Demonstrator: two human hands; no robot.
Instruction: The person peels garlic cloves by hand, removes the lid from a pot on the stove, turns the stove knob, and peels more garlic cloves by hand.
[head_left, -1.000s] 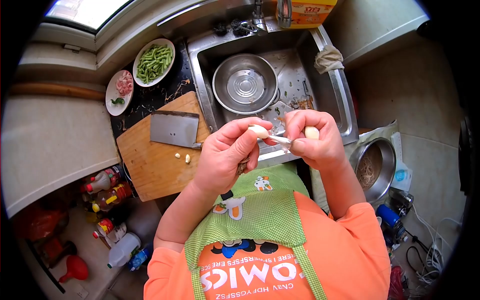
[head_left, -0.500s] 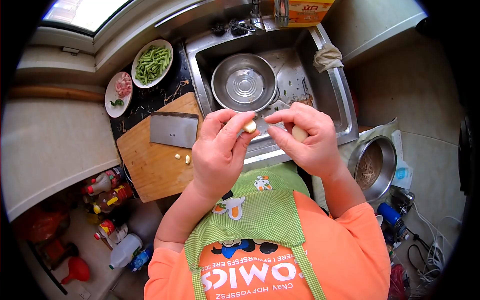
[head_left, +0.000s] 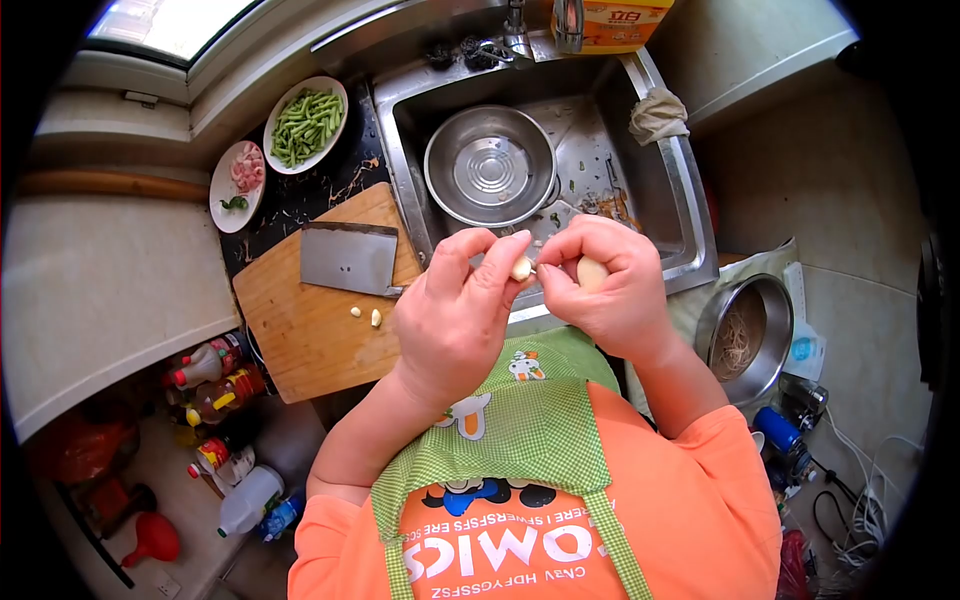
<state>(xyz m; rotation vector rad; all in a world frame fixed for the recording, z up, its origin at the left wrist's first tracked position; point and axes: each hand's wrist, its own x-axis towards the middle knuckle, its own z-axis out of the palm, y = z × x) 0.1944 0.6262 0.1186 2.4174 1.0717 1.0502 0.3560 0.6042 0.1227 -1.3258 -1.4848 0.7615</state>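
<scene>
My left hand (head_left: 450,315) pinches a pale garlic clove (head_left: 521,268) between thumb and fingertips, above the sink's front edge. Close against it, the thumb and forefinger of my right hand (head_left: 622,290) are pinched together at the clove's tip. A larger rounded piece of garlic (head_left: 592,273) is tucked under the curled fingers of that same hand. Two small peeled cloves (head_left: 376,318) lie on the wooden cutting board (head_left: 290,340) to the left. Beside them, a cleaver (head_left: 348,258) rests flat on the board.
A metal basin (head_left: 490,212) sits in the steel sink (head_left: 684,190). Plates of cut green beans (head_left: 307,128) and pink meat (head_left: 247,171) stand at the back left. To the right is a steel pot (head_left: 783,345) with pale strands inside. Bottles (head_left: 250,497) crowd the lower left.
My right hand has moved left and its thumb and forefinger have closed at the clove. My left hand has shifted slightly right, and more of the cleaver's handle end shows.
</scene>
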